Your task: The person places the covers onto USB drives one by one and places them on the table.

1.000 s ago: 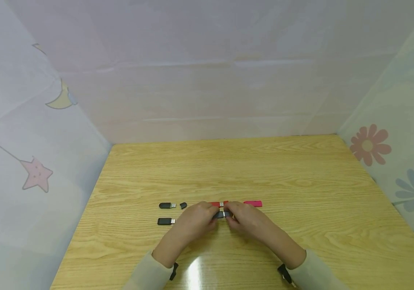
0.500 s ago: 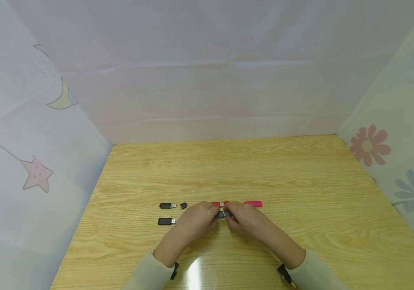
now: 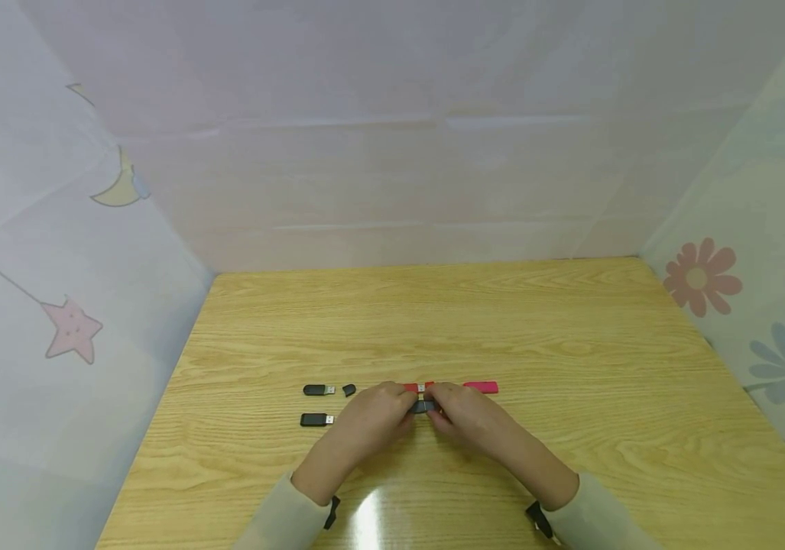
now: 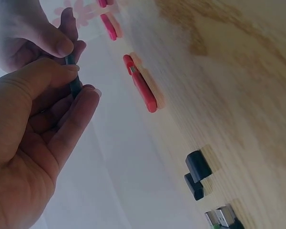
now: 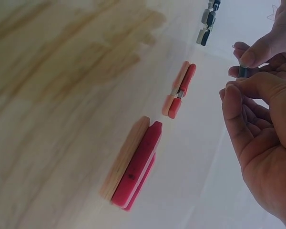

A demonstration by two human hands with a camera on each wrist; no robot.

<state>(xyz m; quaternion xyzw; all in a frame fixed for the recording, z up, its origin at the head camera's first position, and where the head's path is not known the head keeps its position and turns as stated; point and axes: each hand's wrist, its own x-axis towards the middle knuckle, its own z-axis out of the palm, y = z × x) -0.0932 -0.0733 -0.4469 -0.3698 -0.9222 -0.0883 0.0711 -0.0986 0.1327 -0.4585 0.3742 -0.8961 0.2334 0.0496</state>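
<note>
A dark USB stick (image 3: 420, 407) spans the space between both hands, above the table. My left hand (image 3: 374, 412) pinches its left part between thumb and fingers. The right hand (image 3: 464, 412) pinches the cap at its right end, thumb and finger curled. In the head view, the two dark parts meet at a thin light line. The left wrist view shows the stick (image 4: 75, 89) edge-on, mostly covered by fingertips. Just beyond the hands lies a red USB stick (image 3: 410, 388), its metal plug facing a small red cap (image 3: 429, 384).
To the left, two black USB sticks, one farther (image 3: 314, 389) and one nearer (image 3: 313, 419), lie with plugs bare. A small black cap (image 3: 348, 389) sits beside the farther one. Pink USB sticks (image 5: 136, 167) lie to the right, one partly behind another. Patterned cloth (image 3: 392, 191) stands around the table.
The light metal gap between the dark stick and its cap has narrowed as the two parts came together. Both hands stay in nearly the same place.
</note>
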